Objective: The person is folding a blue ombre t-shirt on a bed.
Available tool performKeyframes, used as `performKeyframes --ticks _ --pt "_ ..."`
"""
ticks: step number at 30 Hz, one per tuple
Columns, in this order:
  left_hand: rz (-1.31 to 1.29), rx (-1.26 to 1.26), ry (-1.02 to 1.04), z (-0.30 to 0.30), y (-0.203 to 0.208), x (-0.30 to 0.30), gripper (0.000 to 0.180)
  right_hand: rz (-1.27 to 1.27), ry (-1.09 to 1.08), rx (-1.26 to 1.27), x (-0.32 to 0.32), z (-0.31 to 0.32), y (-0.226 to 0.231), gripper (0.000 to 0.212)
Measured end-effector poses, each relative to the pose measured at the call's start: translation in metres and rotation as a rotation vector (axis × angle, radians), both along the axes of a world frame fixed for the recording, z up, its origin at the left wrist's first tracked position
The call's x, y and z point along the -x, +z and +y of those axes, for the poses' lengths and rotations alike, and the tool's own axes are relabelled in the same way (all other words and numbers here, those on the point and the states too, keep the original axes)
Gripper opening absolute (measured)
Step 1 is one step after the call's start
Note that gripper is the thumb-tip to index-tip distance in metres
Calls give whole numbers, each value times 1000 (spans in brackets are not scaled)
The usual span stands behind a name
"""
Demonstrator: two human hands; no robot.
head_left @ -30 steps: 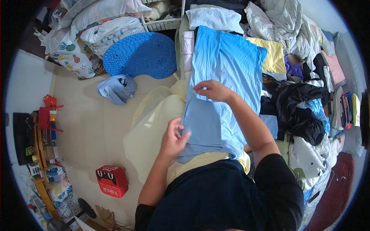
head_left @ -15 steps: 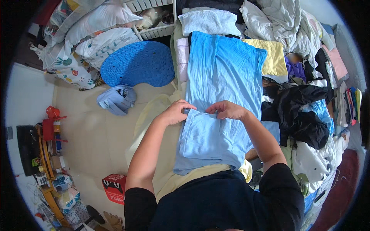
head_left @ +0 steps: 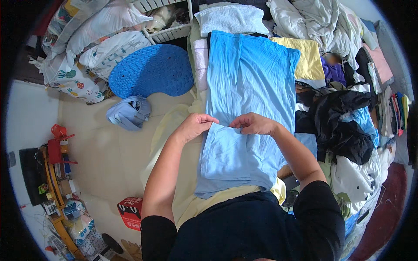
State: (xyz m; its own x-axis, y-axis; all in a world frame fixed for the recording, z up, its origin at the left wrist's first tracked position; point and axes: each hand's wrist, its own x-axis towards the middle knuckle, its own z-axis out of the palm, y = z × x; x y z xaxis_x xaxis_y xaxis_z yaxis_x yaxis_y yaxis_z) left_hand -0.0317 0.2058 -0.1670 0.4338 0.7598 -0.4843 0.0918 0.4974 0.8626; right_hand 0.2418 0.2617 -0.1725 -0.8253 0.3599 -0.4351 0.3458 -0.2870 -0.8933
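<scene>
Blue cloth (head_left: 250, 82), pale bundle (head_left: 160, 21) in white basket (head_left: 175, 33)

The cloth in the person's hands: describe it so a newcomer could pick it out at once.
Start at the dark shirt, bottom centre. Above it, the left hand and right hand pinch a large cloth. Unlike the yellow cloth at its upper right, it fades from bright to pale blue toward the shirt.

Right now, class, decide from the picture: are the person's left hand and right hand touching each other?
Apart. The head view shows a narrow gap between the left hand and the right hand, with blue fabric visible between them.
</scene>
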Motion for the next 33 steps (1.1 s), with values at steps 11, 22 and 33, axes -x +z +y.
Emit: performKeyframes --ticks 11,22,33 --pt "178 -263 203 -14 11 -7 16 -28 -37 18 -6 -4 0 41" --pt "72 -58 527 -35 -12 -25 21 -145 -11 -74 -7 -4 -3 12" --pt "552 -113 243 -48 12 -27 63 -73 -227 40 -14 -16 -15 11"
